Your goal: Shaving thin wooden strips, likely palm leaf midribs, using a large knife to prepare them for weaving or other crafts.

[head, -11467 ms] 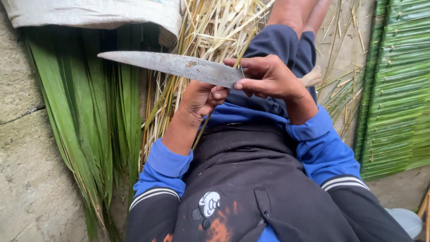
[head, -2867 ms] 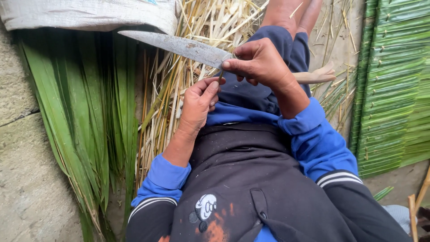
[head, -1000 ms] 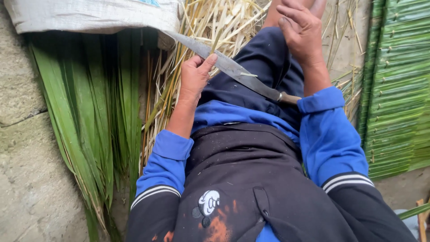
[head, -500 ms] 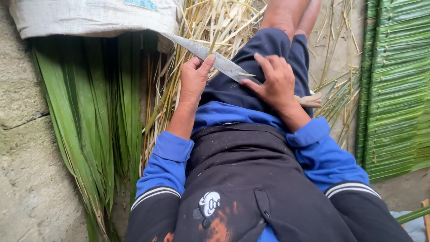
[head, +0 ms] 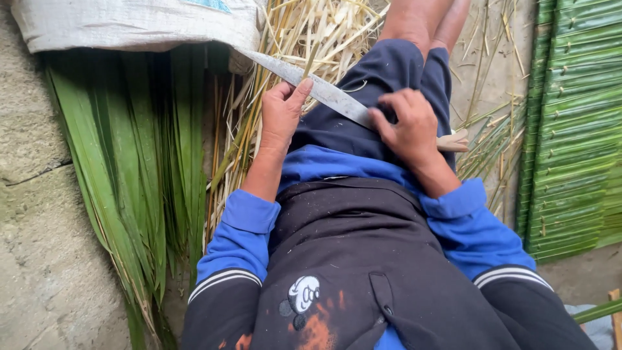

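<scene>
Knife (head: 324, 91) lowered (between both hands).

A bundle of long green leaves (head: 123, 168) lies along the left, their tips running down toward the lower edge of the view. Left of them sits a rough stone wall (head: 32, 214) with a crack across it. A pale woven sack (head: 129, 23) covers the upper ends of the leaves at the top left corner. Just right of the leaves is a heap of dry yellow stalks (head: 304, 32) — it spreads across the top middle. On the far right stands a panel of woven green leaves (head: 576, 129), folded in neat rows, and loose thin stalks (head: 492, 136) lie beside its left edge on the bare ground.
</scene>
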